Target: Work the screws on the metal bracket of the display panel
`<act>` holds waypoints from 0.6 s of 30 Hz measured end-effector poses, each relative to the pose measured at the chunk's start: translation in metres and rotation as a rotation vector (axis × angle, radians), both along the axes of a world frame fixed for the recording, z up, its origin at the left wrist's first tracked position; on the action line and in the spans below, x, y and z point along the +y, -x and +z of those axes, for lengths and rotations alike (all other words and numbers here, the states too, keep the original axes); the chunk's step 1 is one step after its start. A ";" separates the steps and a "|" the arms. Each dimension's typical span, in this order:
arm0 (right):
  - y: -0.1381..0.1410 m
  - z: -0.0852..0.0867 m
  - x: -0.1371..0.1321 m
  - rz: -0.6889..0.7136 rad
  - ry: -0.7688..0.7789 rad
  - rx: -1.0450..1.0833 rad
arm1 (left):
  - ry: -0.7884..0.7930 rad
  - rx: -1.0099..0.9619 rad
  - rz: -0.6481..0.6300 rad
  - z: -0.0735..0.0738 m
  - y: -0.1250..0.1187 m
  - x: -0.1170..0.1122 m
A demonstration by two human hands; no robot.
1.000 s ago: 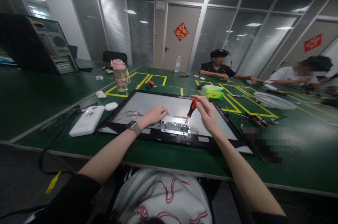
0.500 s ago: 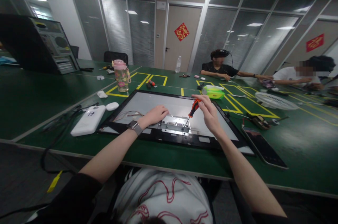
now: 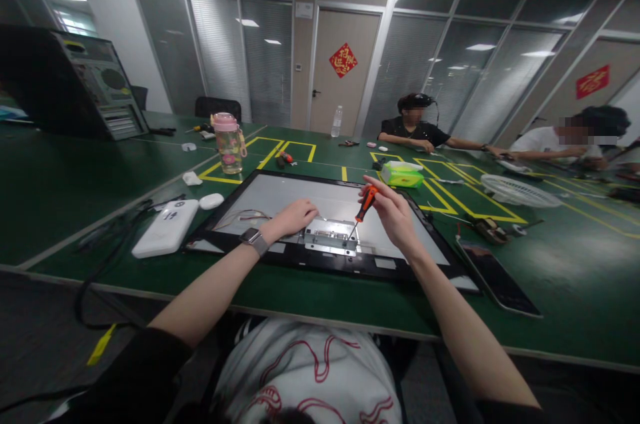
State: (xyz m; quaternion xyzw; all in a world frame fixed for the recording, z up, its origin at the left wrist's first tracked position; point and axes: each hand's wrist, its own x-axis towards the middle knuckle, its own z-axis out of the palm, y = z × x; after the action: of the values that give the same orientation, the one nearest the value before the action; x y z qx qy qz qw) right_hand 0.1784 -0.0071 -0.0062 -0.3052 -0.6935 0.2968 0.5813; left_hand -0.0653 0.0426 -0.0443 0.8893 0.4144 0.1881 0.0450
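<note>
A flat display panel with a black frame lies back-up on the table before me, and a silver metal bracket sits on its near middle. My right hand grips an orange-and-black screwdriver by its handle. The driver leans to the right, its tip down at the bracket's right part. Resting on the panel beside the bracket's upper left corner is my left hand, fingers lying loosely with nothing visible in them. Thin wires run across the panel left of that hand.
To the left lie a white power bank, black cables and a pink-lidded bottle; a computer case stands farther back. At right are a phone, a green pack and a white racket-like mesh. Two people sit across the table.
My right hand's fingers have shifted around the screwdriver handle; its tip stays at the bracket. The left hand holds its place. Across the table, a person's outstretched arm has moved slightly.
</note>
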 end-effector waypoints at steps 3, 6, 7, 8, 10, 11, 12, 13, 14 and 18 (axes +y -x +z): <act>0.001 0.000 0.001 0.081 0.063 0.100 | -0.001 -0.004 0.005 0.002 0.000 -0.002; 0.004 -0.001 0.000 -0.064 0.018 0.094 | 0.008 -0.009 0.007 0.003 0.000 -0.003; 0.005 -0.001 0.000 -0.117 -0.010 0.089 | 0.011 -0.011 0.005 0.002 0.000 -0.003; 0.005 -0.001 0.000 -0.155 -0.034 0.081 | 0.011 -0.012 0.004 0.002 0.000 -0.002; 0.006 -0.002 0.000 -0.164 -0.053 0.066 | 0.006 -0.006 0.003 0.001 0.000 -0.002; 0.005 -0.003 0.001 -0.136 -0.046 0.063 | 0.001 -0.002 0.005 0.001 0.000 -0.001; 0.005 -0.004 0.001 -0.093 -0.030 0.065 | -0.002 0.002 0.006 0.000 0.000 -0.001; 0.005 -0.004 0.002 -0.044 -0.009 0.071 | -0.003 0.005 0.006 0.000 0.000 -0.001; 0.005 -0.004 0.002 0.000 0.014 0.080 | -0.003 0.005 0.004 0.000 0.000 -0.002; 0.008 -0.003 -0.001 -0.001 0.057 0.078 | -0.003 0.008 0.002 0.001 0.000 -0.003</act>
State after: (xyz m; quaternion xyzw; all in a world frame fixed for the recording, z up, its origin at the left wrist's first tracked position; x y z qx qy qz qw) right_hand 0.1704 -0.0078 -0.0090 -0.3100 -0.6614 0.3278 0.5991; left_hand -0.0653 0.0394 -0.0433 0.8898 0.4150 0.1853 0.0416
